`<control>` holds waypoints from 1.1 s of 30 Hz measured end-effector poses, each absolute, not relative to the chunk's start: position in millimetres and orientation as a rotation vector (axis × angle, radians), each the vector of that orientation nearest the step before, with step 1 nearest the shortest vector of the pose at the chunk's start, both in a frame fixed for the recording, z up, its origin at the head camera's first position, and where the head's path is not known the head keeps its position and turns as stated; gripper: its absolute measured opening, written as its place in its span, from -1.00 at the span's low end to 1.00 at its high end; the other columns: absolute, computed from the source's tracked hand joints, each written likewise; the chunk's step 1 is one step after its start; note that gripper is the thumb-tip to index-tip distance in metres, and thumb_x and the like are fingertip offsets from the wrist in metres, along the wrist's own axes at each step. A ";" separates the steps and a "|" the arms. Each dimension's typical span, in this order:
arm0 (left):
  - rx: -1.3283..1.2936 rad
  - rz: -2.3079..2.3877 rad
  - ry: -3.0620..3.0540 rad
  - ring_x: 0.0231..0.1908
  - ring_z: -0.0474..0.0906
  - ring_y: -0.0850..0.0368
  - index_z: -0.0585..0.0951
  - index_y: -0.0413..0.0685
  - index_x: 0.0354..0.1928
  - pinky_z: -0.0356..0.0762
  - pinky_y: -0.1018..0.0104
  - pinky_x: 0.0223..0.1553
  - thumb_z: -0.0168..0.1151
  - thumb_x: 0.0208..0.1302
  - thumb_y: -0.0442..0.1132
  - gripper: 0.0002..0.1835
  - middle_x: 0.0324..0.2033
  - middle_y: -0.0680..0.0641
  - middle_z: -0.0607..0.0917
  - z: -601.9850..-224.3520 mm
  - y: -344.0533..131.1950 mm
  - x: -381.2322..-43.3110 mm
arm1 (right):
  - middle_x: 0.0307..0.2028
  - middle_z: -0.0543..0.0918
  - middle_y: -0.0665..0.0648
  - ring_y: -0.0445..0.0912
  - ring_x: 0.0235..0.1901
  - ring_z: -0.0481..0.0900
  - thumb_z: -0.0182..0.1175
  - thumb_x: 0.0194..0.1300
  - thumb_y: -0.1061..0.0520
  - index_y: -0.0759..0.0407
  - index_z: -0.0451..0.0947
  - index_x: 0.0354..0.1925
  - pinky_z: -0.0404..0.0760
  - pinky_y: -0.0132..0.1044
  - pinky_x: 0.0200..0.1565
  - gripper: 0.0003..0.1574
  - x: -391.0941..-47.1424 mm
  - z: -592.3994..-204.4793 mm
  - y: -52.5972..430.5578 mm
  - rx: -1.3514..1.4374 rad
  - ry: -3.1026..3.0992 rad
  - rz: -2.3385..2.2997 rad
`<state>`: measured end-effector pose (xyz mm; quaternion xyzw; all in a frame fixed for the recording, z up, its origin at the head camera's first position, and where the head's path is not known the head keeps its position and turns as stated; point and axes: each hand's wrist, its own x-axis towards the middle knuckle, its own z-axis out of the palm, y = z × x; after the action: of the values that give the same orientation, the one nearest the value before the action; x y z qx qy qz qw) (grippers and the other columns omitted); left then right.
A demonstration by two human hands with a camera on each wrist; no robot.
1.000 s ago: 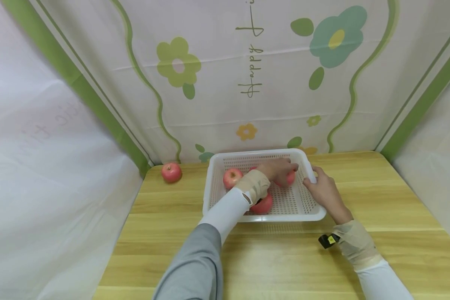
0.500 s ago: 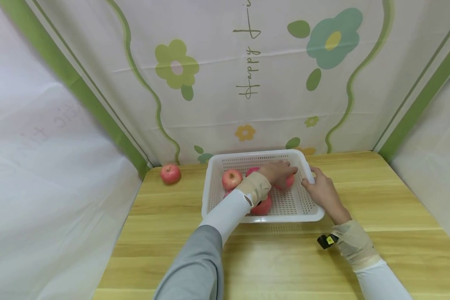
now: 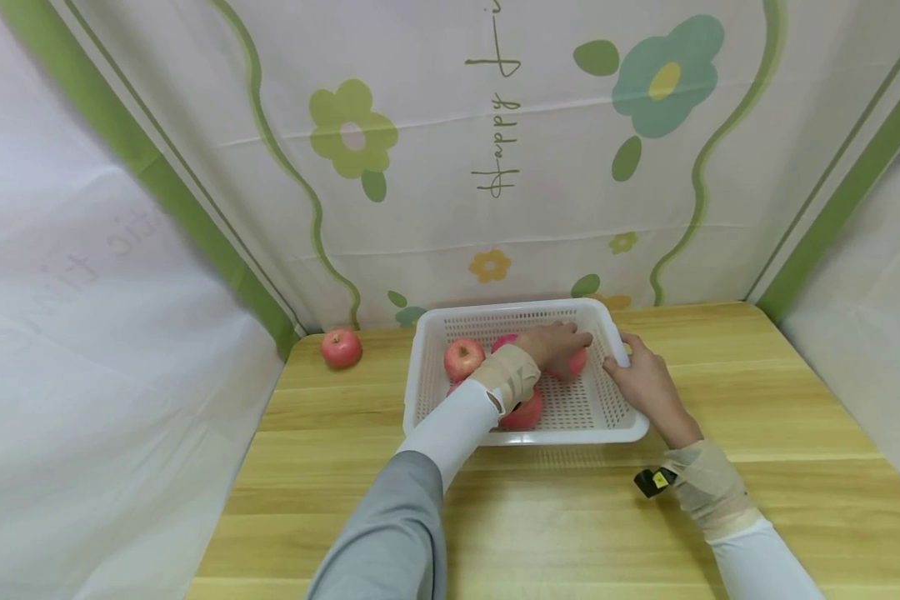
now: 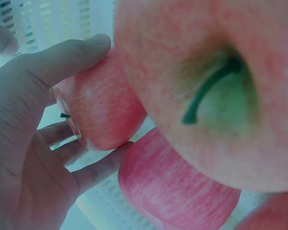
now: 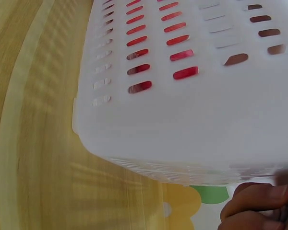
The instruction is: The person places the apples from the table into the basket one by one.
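Observation:
A white plastic basket (image 3: 603, 436) with slotted walls holds several red apples. Inside its right half, my left hand (image 3: 551, 343) has thumb and fingers around an apple (image 3: 578, 360); the left wrist view shows this apple (image 4: 103, 105) between them. A pinker apple (image 4: 170, 187) touches or nearly touches a fingertip, and another apple (image 4: 149, 62) with a green stem fills the near side of that view. My right hand (image 3: 648, 383) grips the basket's right rim, thumb on the inner side. In the right wrist view, only curled fingers (image 5: 254, 206) show beside the basket wall.
One apple (image 3: 341, 347) sits alone on the wooden table (image 3: 540, 525) at the back left. A patterned white cloth (image 3: 435, 192) hangs right behind the basket, with more cloth at both sides. My left forearm crosses the basket's front rim and hides part of the apples.
The left hand has shifted very slightly within the basket, and a bit more of the pink apple behind the wrist shows. The right hand stays on the rim.

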<state>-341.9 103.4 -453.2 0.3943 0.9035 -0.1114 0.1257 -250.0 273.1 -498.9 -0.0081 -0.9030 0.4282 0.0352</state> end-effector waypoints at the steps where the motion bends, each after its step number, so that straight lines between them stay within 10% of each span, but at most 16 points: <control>1: 1.147 -0.323 2.631 0.38 0.49 0.09 0.39 0.28 0.49 0.55 0.21 0.32 0.36 0.40 0.08 -0.33 0.35 0.03 0.51 -453.5 103.4 -342.0 | 0.15 0.61 0.68 0.29 -0.21 0.84 0.07 0.59 0.06 0.48 0.08 0.59 0.81 -0.09 -0.41 -0.15 -249.9 -498.6 272.8 -0.026 -2.776 1.316; 33: 1.095 -0.255 2.639 0.45 0.41 0.12 0.28 0.36 0.60 0.48 0.20 0.41 0.27 0.42 0.09 -0.25 0.47 0.07 0.42 -434.3 99.6 -339.2 | 0.18 0.58 0.70 0.30 -0.15 0.82 0.07 0.61 0.02 0.50 0.04 0.60 0.82 -0.06 -0.35 -0.12 -248.2 -497.1 272.9 -0.045 -2.806 1.306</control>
<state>-339.2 99.6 -434.3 0.3782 0.9115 -0.0879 0.1360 -248.2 272.9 -497.1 -0.0147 -0.9063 0.4217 0.0231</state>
